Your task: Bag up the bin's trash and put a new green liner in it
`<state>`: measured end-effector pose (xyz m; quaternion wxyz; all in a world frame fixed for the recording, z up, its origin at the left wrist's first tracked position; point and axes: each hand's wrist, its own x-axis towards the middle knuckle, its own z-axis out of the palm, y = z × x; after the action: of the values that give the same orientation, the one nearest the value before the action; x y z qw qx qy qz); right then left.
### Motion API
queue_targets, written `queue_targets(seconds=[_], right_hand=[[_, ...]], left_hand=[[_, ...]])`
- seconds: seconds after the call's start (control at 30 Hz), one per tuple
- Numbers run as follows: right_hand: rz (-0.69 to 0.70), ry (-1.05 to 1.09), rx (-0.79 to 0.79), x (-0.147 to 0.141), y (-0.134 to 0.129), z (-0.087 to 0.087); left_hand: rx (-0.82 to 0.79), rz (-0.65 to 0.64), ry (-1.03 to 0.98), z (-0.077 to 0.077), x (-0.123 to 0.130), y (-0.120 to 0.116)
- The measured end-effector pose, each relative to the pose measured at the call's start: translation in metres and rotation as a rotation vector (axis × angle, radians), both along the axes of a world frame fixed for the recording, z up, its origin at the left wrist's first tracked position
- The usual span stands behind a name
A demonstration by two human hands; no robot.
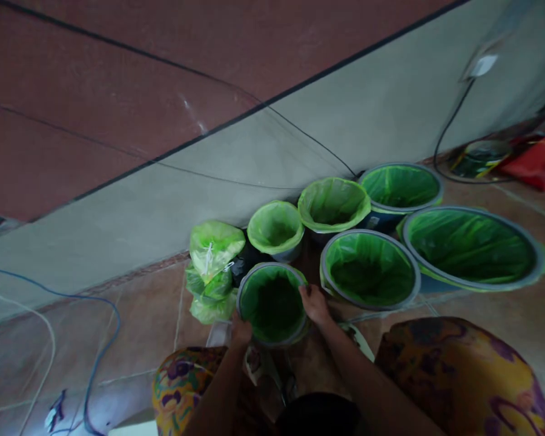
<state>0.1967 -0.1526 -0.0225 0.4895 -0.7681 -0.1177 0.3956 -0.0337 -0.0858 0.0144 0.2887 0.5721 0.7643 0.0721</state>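
A small waste bin (254,270) lined with a green plastic bag stands between my knees, its grey ring around the rim. My left hand (241,330) is closed on the left side of that rim. At the opposite side, my right hand (315,304) grips the rim, fingers bent around its edge. The bin's inside is dark, so its bottom is hidden. Just left of it sit tied green bags (215,248), stacked beside a black bag (244,261).
Several green-lined bins stand close together on the right, including a large wide one (472,245). A wall (172,200) runs behind them. Blue cable (111,303) lies on the tiled floor at left. A red bag (538,160) and a tin (481,158) sit far right.
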Motion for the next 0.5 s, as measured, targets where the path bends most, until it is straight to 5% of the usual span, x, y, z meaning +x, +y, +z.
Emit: queue_targets(seconds=[0.2,0.33,0.5], right_hand=[[0.392,-0.728,-0.195,0.003,0.019,0.023],[0.677,-0.867,-0.237,0.011,0.028,0.009],[0.766,-0.945,-0.323,0.018,0.023,-0.009]], left_hand=[[0.068,0.106,-0.026,-0.004,0.026,-0.004],[0.107,0.140,0.036,-0.020,0.032,-0.011],[0.138,0.134,0.073,-0.035,0.031,-0.017]])
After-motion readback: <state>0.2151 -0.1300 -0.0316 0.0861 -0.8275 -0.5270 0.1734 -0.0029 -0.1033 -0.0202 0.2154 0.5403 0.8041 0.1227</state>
